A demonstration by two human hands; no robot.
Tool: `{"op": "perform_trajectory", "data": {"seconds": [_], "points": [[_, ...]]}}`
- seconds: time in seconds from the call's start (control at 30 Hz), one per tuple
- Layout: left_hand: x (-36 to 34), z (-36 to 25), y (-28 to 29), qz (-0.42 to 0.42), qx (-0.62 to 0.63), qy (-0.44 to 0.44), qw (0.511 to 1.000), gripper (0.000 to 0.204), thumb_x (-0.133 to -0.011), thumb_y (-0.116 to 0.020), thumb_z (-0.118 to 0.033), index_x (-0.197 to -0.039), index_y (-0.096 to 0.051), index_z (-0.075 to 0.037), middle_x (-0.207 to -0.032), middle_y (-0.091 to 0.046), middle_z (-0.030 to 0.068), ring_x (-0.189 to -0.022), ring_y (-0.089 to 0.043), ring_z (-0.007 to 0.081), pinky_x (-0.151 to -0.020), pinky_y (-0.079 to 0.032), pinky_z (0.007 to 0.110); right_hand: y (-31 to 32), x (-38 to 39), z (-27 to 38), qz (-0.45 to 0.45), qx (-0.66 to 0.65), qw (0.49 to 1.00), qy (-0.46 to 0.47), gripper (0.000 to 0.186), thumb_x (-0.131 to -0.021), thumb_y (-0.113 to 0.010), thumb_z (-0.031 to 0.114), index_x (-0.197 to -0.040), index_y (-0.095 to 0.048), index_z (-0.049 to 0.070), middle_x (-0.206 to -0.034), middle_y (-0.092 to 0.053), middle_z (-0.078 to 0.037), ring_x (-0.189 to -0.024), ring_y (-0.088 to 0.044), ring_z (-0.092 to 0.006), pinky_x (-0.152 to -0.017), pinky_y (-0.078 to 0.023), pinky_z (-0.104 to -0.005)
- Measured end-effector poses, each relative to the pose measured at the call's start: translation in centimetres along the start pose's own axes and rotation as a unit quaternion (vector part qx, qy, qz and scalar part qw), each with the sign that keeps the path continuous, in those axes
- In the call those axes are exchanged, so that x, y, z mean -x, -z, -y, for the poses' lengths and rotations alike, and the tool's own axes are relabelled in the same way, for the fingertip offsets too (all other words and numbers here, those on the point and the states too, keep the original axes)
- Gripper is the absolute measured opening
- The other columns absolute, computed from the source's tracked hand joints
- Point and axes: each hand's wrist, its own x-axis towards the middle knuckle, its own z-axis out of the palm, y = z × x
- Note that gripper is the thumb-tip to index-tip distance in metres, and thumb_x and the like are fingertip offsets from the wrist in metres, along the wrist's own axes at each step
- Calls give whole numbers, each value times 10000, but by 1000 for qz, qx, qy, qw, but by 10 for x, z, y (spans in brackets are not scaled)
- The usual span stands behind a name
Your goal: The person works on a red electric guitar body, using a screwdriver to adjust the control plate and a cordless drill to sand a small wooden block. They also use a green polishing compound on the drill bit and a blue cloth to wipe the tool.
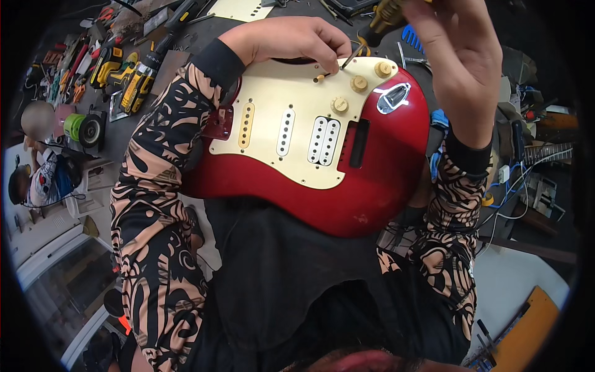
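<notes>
A red electric guitar body with a cream pickguard, three pickups and three knobs lies across my lap. My left hand rests at the pickguard's upper part, fingers curled together beside a small switch and a screwdriver's shaft; what they pinch, if anything, is hidden. My right hand, high at the right, grips the screwdriver's brass-coloured and dark handle, its shaft angled down to the pickguard next to my left fingertips.
The dark workbench holds two yellow-black drills, scattered pliers and tools at left, a green-black round object, and a cream plate behind. A guitar neck, cables and a blue comb-like item lie right. A person appears at far left.
</notes>
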Motion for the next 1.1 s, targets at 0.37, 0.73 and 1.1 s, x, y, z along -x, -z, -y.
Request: {"op": "perform_trajectory", "data": {"seconds": [0.37, 0.73, 1.1], "points": [[1, -12, -5, -34, -10, 18, 999, 137, -893, -762, -196, -932, -742, -66, -816, -639, -54, -791, -572, 58, -778, -451, 269, -30, -5, 16, -87, -56, 993, -55, 299, -1051, -653, 53, -1299, -490, 20, -1158, -561, -81, -1022, -557, -122, -922, -481, -268], [-1, 2, -8, -58, 2, 8, 998, 151, -863, -778, -176, -955, -780, -55, -836, -677, -30, -807, -606, 73, -793, -463, 261, -18, 4, 2, -69, -24, 997, -26, 410, -1048, -691, -10, -1437, -562, -1, -1274, -581, -67, -1051, -550, -132, -961, -489, -266], [2, -1, -6, -51, 1, 17, 999, 167, -863, -786, -142, -983, -793, -26, -871, -707, -21, -806, -607, 72, -778, -458, 248, -21, 12, 5, -64, -304, 949, -51, 359, -1062, -599, -53, -1384, -473, 43, -1177, -602, -67, -1037, -592, -107, -925, -500, -261]]}}
